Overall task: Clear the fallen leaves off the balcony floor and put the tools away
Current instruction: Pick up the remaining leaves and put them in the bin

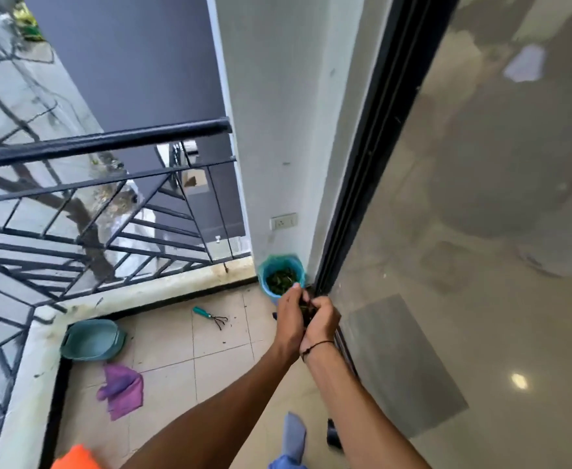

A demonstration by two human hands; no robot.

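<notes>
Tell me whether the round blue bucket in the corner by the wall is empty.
Not empty. The round blue bucket stands upright with dark green leaves inside, partly filling it.

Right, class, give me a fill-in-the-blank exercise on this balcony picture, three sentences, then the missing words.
1. Both hands, the left hand and the right hand, hold a clump of ____ just in front of the blue bucket.
2. The small hand rake lies on the floor tiles and has a ____ handle.
3. The crumpled cloth near the teal basin is ____ in colour.

Missing words: leaves; teal; purple
</notes>
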